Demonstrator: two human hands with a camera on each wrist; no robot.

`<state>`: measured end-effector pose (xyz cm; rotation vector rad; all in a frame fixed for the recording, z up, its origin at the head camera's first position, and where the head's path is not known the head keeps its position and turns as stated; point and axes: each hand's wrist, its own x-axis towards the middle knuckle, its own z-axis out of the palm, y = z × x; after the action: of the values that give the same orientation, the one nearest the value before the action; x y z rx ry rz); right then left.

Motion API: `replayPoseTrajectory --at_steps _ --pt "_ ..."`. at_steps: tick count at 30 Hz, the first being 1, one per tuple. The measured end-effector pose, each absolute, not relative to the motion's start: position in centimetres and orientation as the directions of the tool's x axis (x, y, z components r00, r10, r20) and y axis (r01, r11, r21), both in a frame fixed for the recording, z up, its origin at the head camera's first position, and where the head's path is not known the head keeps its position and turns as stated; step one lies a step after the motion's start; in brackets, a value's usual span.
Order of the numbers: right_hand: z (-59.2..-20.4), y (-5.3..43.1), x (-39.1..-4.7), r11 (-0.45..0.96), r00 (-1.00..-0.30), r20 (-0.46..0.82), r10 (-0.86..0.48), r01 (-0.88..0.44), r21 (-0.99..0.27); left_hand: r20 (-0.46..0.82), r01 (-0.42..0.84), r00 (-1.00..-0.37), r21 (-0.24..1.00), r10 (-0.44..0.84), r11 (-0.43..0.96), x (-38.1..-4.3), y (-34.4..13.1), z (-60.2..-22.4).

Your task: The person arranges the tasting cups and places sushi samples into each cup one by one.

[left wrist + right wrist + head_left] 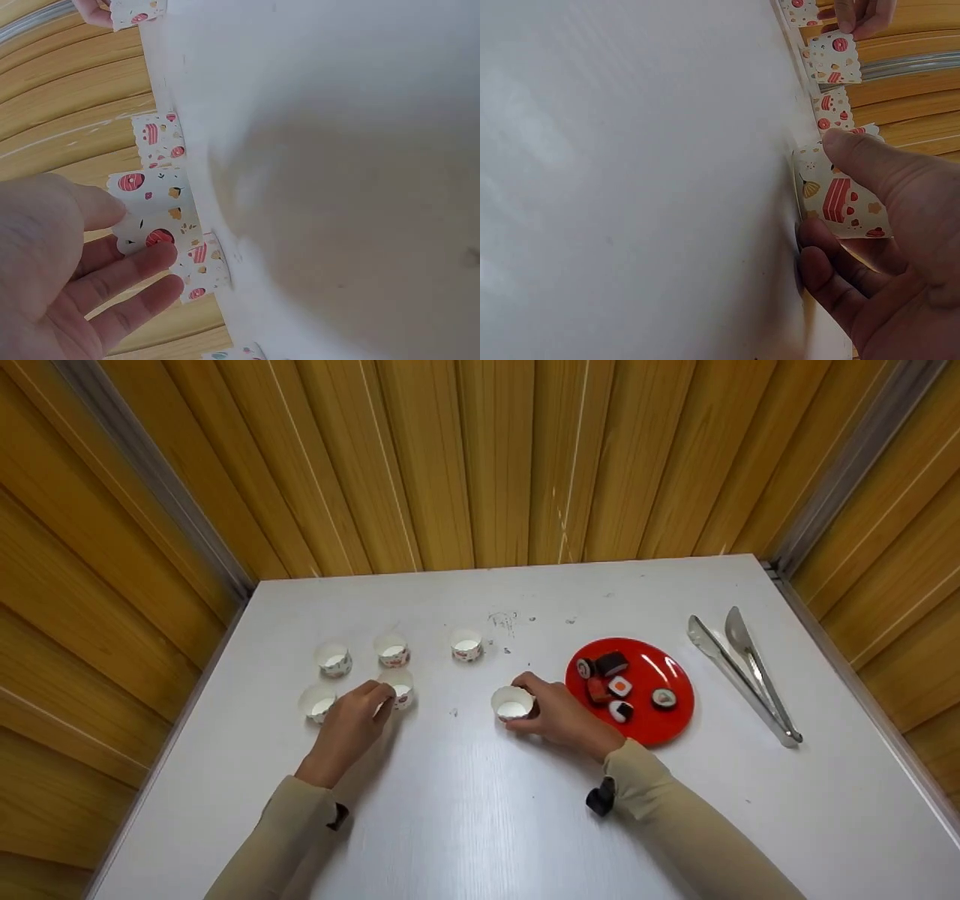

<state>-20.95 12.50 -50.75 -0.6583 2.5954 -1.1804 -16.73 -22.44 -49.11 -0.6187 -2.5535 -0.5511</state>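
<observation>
My left hand (349, 729) pinches the rim of a paper baking cup (403, 691), thumb on one side and fingers on the other. Pink cakes and small yellow motifs decorate that cup's wall (154, 204) in the left wrist view. Farther right, my right hand (564, 717) grips a second baking cup (513, 705) by its side, between thumb and curled fingers. Both held cups are upright in the head view, and their white insides show. Beyond and left of the left hand stand more baking cups (332, 661), one of them (318, 703) partly hidden by that hand.
A red plate (656, 727) with several sushi pieces (619, 686) lies just beyond the right forearm. Metal tongs (757, 679) rest spread on the white table (450, 810) at the right. One baking cup (466, 646) stands apart at the middle back. Wood-patterned walls (495, 457) enclose the table.
</observation>
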Motion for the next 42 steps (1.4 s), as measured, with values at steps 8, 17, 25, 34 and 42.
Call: replayPoseTrajectory --at_steps 8,17,25,34,42 --pt "-50.6 12.4 -21.0 0.59 -0.883 -0.029 -0.468 -0.288 -0.754 0.466 0.453 -0.837 0.297 0.286 0.841 -16.3 -23.4 -49.8" --pt "-50.6 12.4 -21.1 0.592 -0.884 -0.025 -0.466 -0.29 -0.752 0.449 0.446 -0.846 0.298 0.288 0.844 -16.0 -24.1 -50.1" --pt "-50.5 12.2 -21.1 0.587 -0.882 -0.024 -0.471 -0.292 -0.755 0.421 0.439 -0.859 0.309 0.293 0.844 -16.1 -24.2 -49.8" --pt "-50.4 10.9 -21.9 0.587 -0.865 -0.028 -0.502 -0.316 -0.745 0.389 0.433 -0.872 0.335 0.295 0.837 -16.0 -24.2 -49.5" --pt "-50.2 8.9 -22.8 0.605 -0.859 -0.038 -0.511 -0.328 -0.725 0.424 0.452 -0.855 0.321 0.3 0.832 -15.7 -24.3 -49.6"
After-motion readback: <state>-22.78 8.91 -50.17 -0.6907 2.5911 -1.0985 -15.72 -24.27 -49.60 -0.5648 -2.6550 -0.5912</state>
